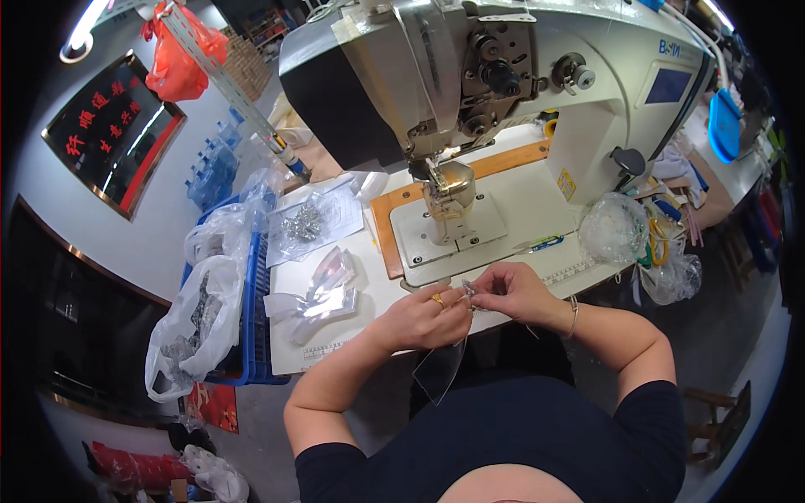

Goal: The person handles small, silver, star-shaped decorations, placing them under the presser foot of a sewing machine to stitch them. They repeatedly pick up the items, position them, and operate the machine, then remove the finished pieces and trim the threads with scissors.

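Both my hands meet at the table's front edge, just before the sewing machine (453,189). My left hand (426,318) is closed on a clear plastic strip (440,373), whose loose end hangs below the edge over my lap. Fingers pinched, my right hand (516,292) grips a small silvery piece (470,291) against the left fingertips. Its exact kind is too small to make out. More clear plastic strips (323,298) lie on the table left of my hands. Behind them, a pile of small silvery metal parts (303,225) rests on a sheet in a clear sleeve.
A blue crate (251,310) with plastic bags (197,327) stands against the table's left side. Right of the machine sit a clear plastic bowl (616,228), scissors with yellow handles (658,243) and cloth scraps. A pen-like tool (541,244) lies by the machine's base.
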`<state>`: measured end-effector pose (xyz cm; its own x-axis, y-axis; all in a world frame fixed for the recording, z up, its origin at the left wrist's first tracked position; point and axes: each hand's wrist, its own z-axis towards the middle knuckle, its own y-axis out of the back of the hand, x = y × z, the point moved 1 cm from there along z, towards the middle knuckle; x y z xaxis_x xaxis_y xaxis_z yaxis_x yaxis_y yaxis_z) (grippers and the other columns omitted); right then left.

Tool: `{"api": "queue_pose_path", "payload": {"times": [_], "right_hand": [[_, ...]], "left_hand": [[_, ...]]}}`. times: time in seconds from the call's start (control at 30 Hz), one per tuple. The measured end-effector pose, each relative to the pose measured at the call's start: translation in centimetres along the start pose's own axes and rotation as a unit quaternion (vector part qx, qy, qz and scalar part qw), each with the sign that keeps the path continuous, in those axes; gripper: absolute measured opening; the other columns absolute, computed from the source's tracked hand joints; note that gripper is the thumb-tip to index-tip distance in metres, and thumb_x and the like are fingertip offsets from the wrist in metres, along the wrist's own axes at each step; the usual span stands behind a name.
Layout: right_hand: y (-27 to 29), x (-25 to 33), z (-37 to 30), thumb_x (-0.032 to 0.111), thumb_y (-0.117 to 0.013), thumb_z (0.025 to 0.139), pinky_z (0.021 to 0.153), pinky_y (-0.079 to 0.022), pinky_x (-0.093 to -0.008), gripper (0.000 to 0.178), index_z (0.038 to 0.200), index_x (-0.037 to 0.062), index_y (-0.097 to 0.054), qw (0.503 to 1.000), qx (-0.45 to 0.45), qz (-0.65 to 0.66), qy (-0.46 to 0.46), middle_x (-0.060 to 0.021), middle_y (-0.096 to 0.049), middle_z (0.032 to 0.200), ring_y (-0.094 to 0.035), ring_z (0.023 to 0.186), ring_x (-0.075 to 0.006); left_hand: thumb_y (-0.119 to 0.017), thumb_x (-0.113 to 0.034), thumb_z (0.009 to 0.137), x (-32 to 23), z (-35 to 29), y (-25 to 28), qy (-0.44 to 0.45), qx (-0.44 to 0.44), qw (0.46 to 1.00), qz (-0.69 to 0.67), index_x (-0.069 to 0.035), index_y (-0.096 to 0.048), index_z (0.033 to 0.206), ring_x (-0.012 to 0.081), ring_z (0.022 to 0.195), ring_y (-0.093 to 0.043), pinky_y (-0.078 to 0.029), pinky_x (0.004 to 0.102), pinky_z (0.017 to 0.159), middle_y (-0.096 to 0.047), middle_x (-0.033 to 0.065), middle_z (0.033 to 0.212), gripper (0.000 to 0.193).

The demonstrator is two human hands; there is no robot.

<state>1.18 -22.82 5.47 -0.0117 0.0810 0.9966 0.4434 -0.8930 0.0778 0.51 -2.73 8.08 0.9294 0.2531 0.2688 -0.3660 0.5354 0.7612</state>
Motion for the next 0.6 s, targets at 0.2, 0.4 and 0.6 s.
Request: {"api": "queue_pose_path", "payload": {"times": [0.2, 0.4, 0.6], "right_hand": [[0.9, 0.3, 1.2, 0.003, -0.071, 0.075, 0.063, -0.051, -0.0218, 0.019, 0.089, -0.0009, -0.059, 0.973, 0.035, 0.229, -0.018, -0.0045, -0.062, 0.078, -0.060, 0.067, -0.0097], [1.2, -0.1, 1.9, 0.003, -0.069, 0.075, 0.062, -0.050, -0.0226, 0.017, 0.089, -0.0017, -0.059, 0.989, -0.010, 0.145, 0.017, -0.0045, -0.063, 0.079, -0.060, 0.068, -0.0087], [1.3, -0.4, 2.7, 0.008, -0.070, 0.078, 0.057, -0.045, -0.0196, 0.014, 0.081, -0.0006, -0.059, 0.994, -0.080, 0.058, 0.055, 0.0006, -0.057, 0.068, -0.055, 0.063, -0.0053]], "left_hand": [[-0.065, -0.001, 0.076, -1.3, -1.6, -5.4, 0.476, -0.351, 0.464, -0.660, -0.006, -0.030, 0.134, 0.0269, 0.121, -0.043, -0.042, 0.0431, 0.097, -0.038, 0.0130, 0.133, 0.067], [-0.036, -0.069, 0.082, -1.8, -1.8, -7.9, 0.392, -0.281, 0.256, -0.838, -0.007, -0.041, 0.127, 0.0283, 0.121, -0.042, -0.028, 0.0531, 0.104, -0.045, 0.0122, 0.129, 0.077], [-0.055, -0.060, 0.079, -1.3, -1.2, -3.3, 0.461, -0.151, 0.466, -0.740, -0.003, -0.037, 0.130, 0.0302, 0.120, -0.043, -0.033, 0.0457, 0.101, -0.044, 0.0170, 0.127, 0.079]]}}
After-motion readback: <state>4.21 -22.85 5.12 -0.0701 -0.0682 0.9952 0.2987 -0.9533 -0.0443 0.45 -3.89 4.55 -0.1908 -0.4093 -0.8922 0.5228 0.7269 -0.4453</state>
